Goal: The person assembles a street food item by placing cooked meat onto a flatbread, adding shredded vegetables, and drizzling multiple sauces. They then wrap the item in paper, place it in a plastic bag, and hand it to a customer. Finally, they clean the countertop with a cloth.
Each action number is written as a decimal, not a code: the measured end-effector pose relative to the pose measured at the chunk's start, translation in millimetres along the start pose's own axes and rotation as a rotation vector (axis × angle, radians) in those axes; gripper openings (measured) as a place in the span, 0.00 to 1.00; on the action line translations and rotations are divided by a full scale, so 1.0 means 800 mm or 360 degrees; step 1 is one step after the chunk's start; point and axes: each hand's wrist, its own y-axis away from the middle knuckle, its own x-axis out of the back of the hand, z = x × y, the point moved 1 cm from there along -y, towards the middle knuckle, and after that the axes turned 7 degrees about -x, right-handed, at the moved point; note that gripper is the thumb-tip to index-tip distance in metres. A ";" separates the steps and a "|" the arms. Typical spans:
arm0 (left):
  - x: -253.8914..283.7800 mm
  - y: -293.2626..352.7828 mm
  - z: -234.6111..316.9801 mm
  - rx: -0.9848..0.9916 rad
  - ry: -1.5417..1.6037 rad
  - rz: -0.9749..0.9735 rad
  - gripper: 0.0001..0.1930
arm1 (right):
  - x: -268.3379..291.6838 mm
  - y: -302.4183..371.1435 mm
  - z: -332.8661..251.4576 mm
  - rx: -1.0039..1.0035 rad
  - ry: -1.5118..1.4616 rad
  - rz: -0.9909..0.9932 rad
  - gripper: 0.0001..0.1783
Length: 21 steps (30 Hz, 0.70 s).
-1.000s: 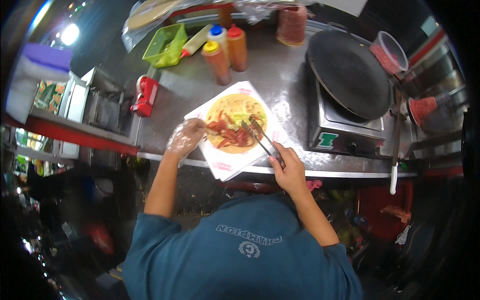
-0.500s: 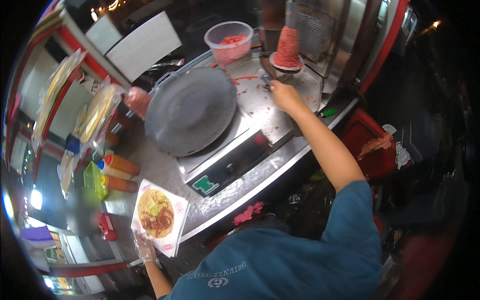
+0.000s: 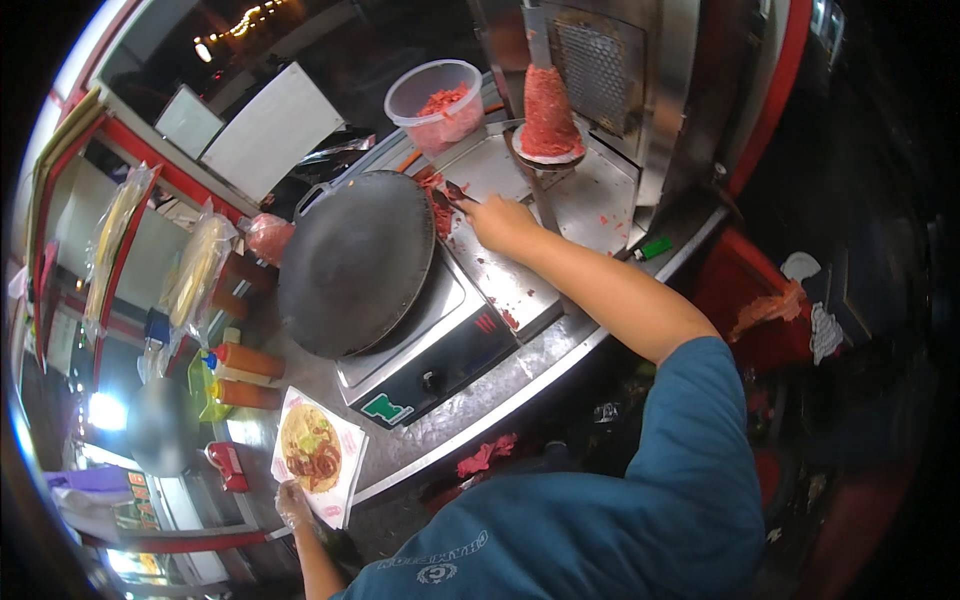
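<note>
My left hand (image 3: 293, 505), in a clear plastic glove, grips the lower left edge of white printed paper sheets (image 3: 348, 478). On the paper lies a round flatbread (image 3: 297, 422) topped with meat strips, sauce and greens. My right hand (image 3: 497, 224) is bare and closed around a dark, slim utensil (image 3: 457, 193), whose exact kind I cannot make out. Its tip is by a pile of reddish meat shavings (image 3: 440, 212) on the metal tray (image 3: 590, 205), close to the griddle's right edge. A cone of meat (image 3: 550, 112) stands on the vertical spit behind my right hand.
A dark domed griddle (image 3: 355, 265) sits on a steel burner (image 3: 400, 372). Behind it is a clear tub (image 3: 436, 105) of meat. Sauce bottles (image 3: 246, 394), a red box (image 3: 227, 466) and bagged flatbreads (image 3: 190, 280) line the left. A green lighter (image 3: 653, 248) lies on the right edge.
My right hand has moved left, from near the spit's base to the meat shavings beside the griddle. My left hand still holds the paper and flatbread. The view has shifted slightly.
</note>
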 end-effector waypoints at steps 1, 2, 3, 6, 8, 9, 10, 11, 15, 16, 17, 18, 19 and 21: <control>-0.002 0.000 -0.004 0.0042 -0.0024 0.0017 0.11 | -0.011 0.009 -0.001 0.0066 0.0081 0.0076 0.18; -0.005 -0.001 -0.003 0.0081 0.0001 0.0000 0.12 | -0.017 0.014 0.000 0.0135 0.0169 0.0147 0.18; -0.005 -0.001 0.004 0.0120 -0.0021 -0.0030 0.13 | -0.017 0.011 0.003 0.0089 0.0218 0.0145 0.18; 0.006 -0.004 0.019 0.0224 -0.0021 -0.0100 0.15 | -0.006 -0.006 0.010 -0.0069 0.0247 0.0145 0.18; 0.014 0.003 0.026 0.0278 0.0084 -0.0119 0.17 | 0.010 -0.013 0.020 -0.0230 0.0132 0.0224 0.18; 0.017 0.016 0.017 0.0334 0.0125 -0.0133 0.17 | 0.035 -0.003 0.004 -0.0105 0.0030 0.0247 0.18; 0.014 0.023 0.003 0.0393 0.0226 -0.0135 0.17 | 0.056 0.004 -0.003 0.0025 0.0094 0.0350 0.19; 0.016 0.016 0.019 0.0549 0.0423 -0.0235 0.16 | 0.079 0.015 -0.017 -0.0128 -0.0131 0.0254 0.20; 0.017 0.000 0.025 0.0232 0.0462 -0.0065 0.15 | 0.123 0.064 -0.097 0.0007 -0.0377 0.0239 0.21; 0.015 0.000 0.022 0.0166 0.0587 0.0017 0.14 | 0.117 0.078 -0.121 0.0189 -0.0422 0.0274 0.21; 0.012 0.000 0.020 0.0086 0.0722 0.0110 0.13 | 0.105 0.100 -0.160 0.0200 -0.0510 0.0147 0.21; 0.011 -0.001 0.022 0.0040 0.0730 0.0141 0.12 | 0.094 0.130 -0.210 0.0193 -0.0580 0.0033 0.21; 0.015 -0.004 0.028 -0.0020 0.0745 0.0162 0.10 | 0.077 0.166 -0.262 -0.0006 -0.0629 -0.0119 0.21; 0.023 -0.017 0.040 -0.0171 0.0848 0.0128 0.09 | 0.004 0.223 -0.314 0.0323 -0.0642 -0.0164 0.21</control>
